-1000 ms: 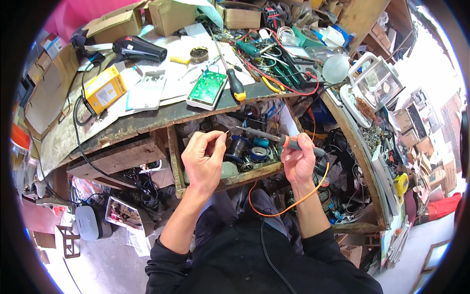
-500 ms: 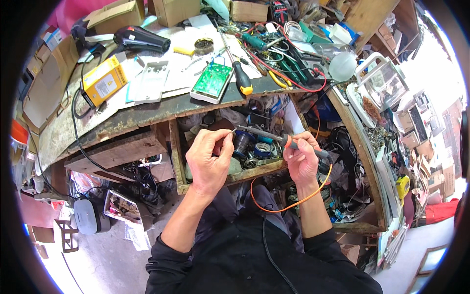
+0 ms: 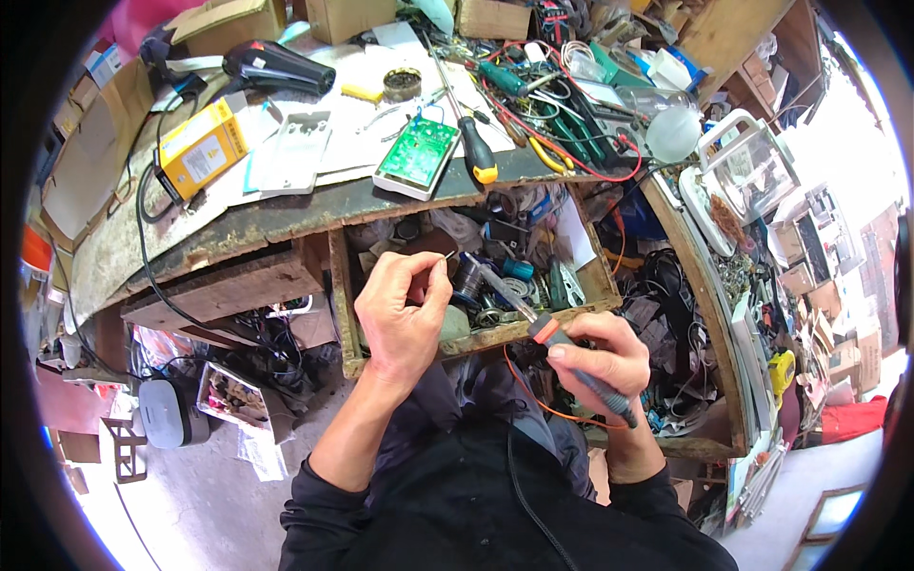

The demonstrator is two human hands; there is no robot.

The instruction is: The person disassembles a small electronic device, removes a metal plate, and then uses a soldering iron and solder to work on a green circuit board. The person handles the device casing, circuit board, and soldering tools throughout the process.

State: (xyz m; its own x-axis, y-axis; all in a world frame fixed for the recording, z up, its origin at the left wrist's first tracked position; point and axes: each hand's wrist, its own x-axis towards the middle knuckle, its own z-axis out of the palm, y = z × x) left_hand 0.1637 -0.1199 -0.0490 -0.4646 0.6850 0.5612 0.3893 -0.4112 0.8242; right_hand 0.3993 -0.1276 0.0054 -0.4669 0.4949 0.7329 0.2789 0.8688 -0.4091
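My right hand point(image 3: 606, 360) is wrapped round the handle of a soldering iron point(image 3: 546, 329), a dark grip with an orange band. Its metal shaft slants up and left over the open drawer point(image 3: 592, 303), tip apart from my left hand. Thumb and forefinger of my left hand point(image 3: 400, 300) are pinched together above the drawer's left part; a tiny dark tip shows between them, too small to name. Below the iron's tip lies a spool of wire point(image 3: 467, 283). On the bench edge beyond sit a green circuit board point(image 3: 419, 152) in a white casing and a screwdriver point(image 3: 475, 152).
Behind on the bench are a hair dryer point(image 3: 278, 68), a yellow box point(image 3: 201, 149), a white plastic cover point(image 3: 296, 152) and a round tin point(image 3: 402, 85). Tangled tools and leads crowd the right. An orange cable point(image 3: 533, 395) loops below my right hand.
My right hand has moved right and down toward me with the soldering iron, taking its tip away from my left fingers. My left hand has shifted only slightly and stays pinched.
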